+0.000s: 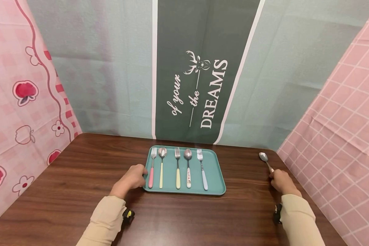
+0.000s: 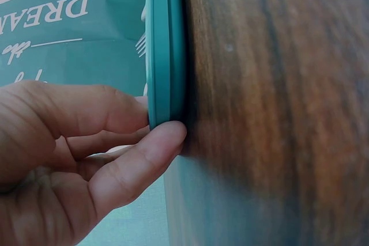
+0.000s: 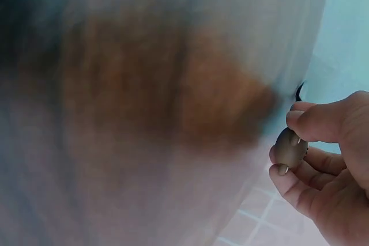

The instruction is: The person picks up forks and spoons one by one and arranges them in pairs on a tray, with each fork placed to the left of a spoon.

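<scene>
A teal tray (image 1: 214, 179) lies on the wooden table, and my left hand (image 1: 133, 176) grips its left edge near the front corner. Seen from the left wrist, thumb and fingers pinch the tray rim (image 2: 164, 50). On the tray are a pink-handled fork (image 1: 151, 177), a spoon with a thin yellow handle (image 1: 161, 176), a yellow-handled fork (image 1: 178, 177), a spoon with a patterned white handle (image 1: 189, 179) and a blue-handled fork (image 1: 204, 179). Far to the right, my right hand (image 1: 283, 181) holds another spoon (image 1: 263, 157) by its handle, bowl pointing away. The handle's rounded end (image 3: 291, 151) shows between thumb and fingers.
The brown wooden table (image 1: 184, 218) ends at a hanging cloth (image 1: 117, 85) behind the tray. A pink checked cloth (image 1: 350, 136) borders the right side, close to my right hand, and a fruit-patterned pink cloth (image 1: 6, 143) borders the left.
</scene>
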A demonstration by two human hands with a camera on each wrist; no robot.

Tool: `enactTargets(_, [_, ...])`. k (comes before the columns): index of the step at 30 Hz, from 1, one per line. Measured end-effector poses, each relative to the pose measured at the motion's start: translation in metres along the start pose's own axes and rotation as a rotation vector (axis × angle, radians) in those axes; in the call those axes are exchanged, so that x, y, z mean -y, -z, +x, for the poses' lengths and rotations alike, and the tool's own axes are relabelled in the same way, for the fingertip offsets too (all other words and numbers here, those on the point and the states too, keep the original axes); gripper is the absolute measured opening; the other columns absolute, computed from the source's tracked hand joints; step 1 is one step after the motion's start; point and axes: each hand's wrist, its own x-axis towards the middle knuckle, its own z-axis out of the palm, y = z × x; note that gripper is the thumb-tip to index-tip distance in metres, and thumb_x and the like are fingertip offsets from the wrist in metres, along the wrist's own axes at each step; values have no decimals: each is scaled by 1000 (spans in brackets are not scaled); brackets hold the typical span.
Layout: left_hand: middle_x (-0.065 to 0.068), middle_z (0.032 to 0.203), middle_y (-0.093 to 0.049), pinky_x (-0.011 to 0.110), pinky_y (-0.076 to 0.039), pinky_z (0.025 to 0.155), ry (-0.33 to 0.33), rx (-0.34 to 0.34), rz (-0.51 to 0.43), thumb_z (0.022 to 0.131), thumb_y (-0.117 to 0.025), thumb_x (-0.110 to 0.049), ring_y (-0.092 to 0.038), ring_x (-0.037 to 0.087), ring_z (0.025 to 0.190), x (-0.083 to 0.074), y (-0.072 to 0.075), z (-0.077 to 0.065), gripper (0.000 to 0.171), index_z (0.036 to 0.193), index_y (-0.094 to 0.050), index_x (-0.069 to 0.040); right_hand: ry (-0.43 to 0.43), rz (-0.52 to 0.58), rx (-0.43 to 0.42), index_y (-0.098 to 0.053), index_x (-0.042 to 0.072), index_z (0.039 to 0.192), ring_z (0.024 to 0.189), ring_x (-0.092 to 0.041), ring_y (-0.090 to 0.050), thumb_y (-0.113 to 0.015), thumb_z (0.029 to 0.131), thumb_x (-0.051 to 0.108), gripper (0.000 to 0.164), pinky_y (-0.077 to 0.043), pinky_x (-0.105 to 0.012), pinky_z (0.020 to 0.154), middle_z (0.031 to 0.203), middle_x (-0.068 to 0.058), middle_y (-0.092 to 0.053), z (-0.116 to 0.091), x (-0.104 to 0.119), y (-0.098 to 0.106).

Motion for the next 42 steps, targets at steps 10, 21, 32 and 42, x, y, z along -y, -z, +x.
enactTargets(10, [2, 55, -42, 23, -30, 44, 1, 15, -10, 53, -51, 9, -36, 14, 51, -1, 2, 0, 17, 61, -53, -5, 72, -20, -156, -65, -4, 77, 69, -45, -50, -52, 69, 0, 16, -38, -51, 59, 73, -26, -56, 5, 13, 14])
enactTargets(21, [3, 57, -42, 23, -31, 44, 28, 29, -21, 53, -52, 9, -37, 15, 52, -2, 3, 2, 17, 61, -54, -5, 89, 4, -150, -64, -6, 78, 74, -46, -49, -55, 67, 0, 16, -38, -51, 63, 75, -26, -56, 6, 20, 11])
enactTargets(32, [1, 52, -33, 23, -27, 43, -4, 8, -7, 52, -50, 9, -32, 14, 50, 0, 3, 1, 21, 53, -40, -9, 98, 19, -122, -65, -6, 81, 74, -45, -48, -56, 67, 1, 17, -38, -51, 62, 76, -25, -56, 6, 30, 5])
enactTargets(42, [1, 52, -32, 23, -26, 43, 16, 27, -24, 54, -50, 10, -32, 14, 49, -2, 4, -1, 21, 54, -42, -9, 72, 51, -103, -65, -4, 79, 72, -42, -51, -55, 65, 0, 17, -39, -49, 59, 76, -23, -57, 1, 50, -1])
